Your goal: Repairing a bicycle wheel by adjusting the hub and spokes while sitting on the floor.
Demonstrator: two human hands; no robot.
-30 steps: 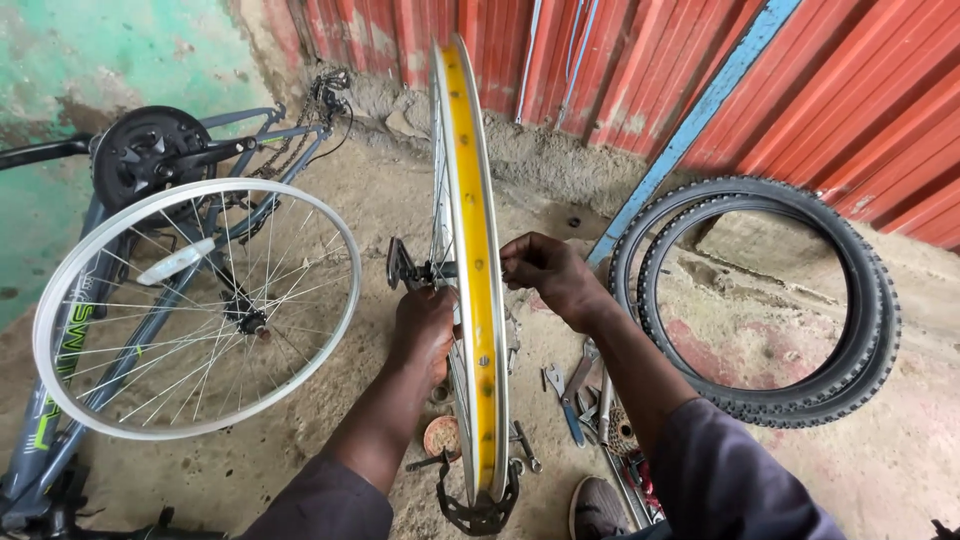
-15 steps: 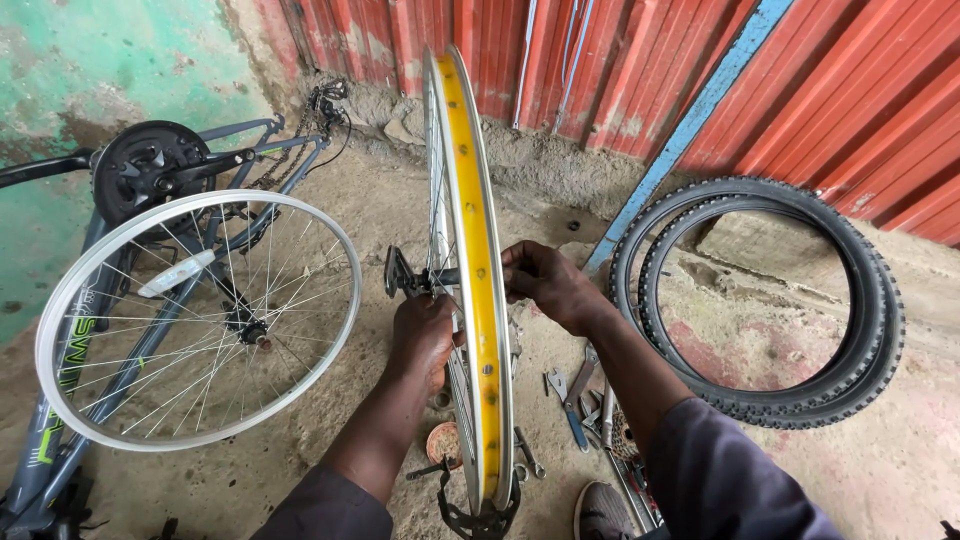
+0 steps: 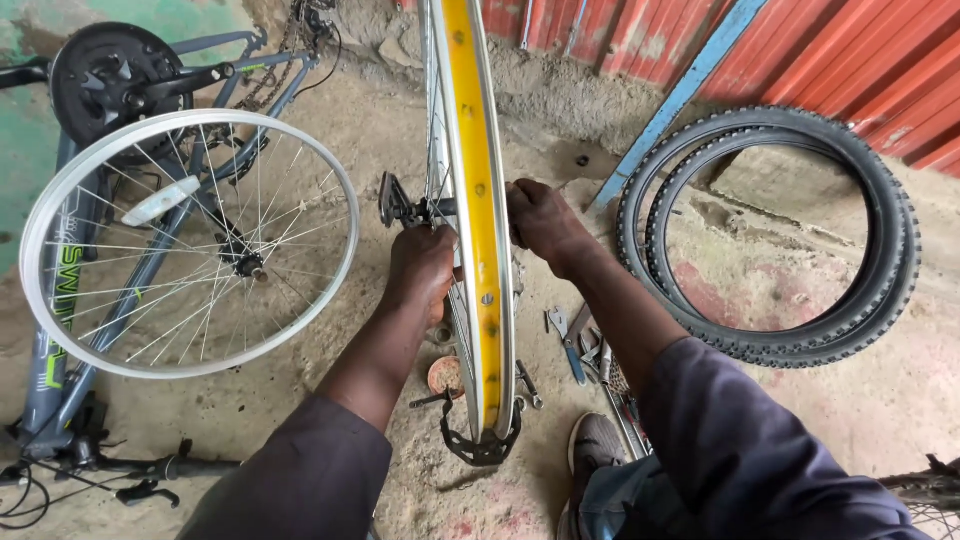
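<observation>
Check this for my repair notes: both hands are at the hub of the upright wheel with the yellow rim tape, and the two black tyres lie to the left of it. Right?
Not quite. In the head view the two black tyres lie to the right of the upright wheel, leaning near the red wall. The left hand and right hand are indeed at its hub.

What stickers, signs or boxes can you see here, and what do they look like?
Frame decal: on the grey bicycle frame at far left, behind the silver wheel; tall narrow lettering, green and white.
Rim strip: not a label, just a plain yellow band round the upright wheel between both hands.
No boxes, signs or screens in view.
</observation>
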